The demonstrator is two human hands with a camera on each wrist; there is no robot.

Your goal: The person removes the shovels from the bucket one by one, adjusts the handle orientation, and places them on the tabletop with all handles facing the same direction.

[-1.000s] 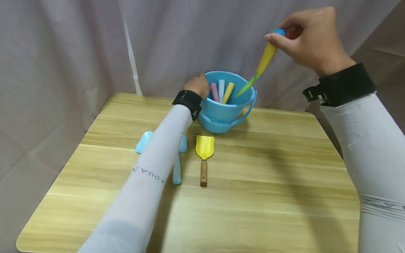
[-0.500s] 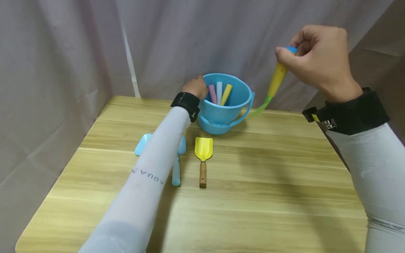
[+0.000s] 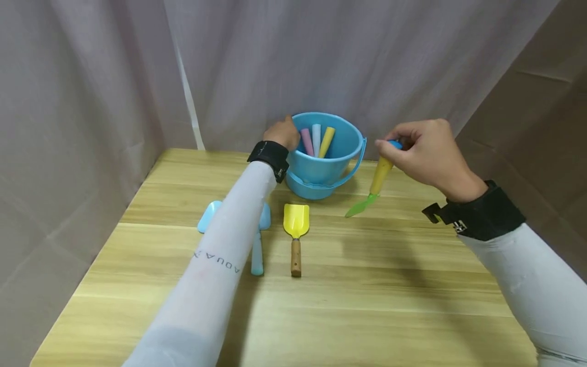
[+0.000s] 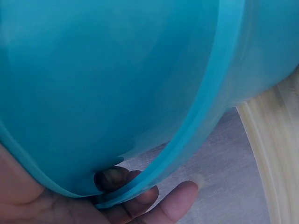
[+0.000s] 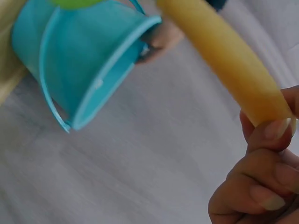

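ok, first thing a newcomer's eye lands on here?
The blue bucket at the back of the table, with pink, pale blue and yellow handles sticking out; the left hand grips its rim. To its right, the right hand pinches a yellow-handled tool by its top, green tip down, just over the wood. In front of the bucket lie a yellow shovel and two pale blue tools partly hidden by the left sleeve.

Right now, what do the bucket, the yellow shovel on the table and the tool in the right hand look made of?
Bucket: smooth, glossy blue plastic, apparently.
Yellow shovel: shiny scoop, plastic or painted metal; the brown handle looks like wood.
Green-tipped tool, pinched by the right hand: seemingly plastic, with a smooth yellow handle.
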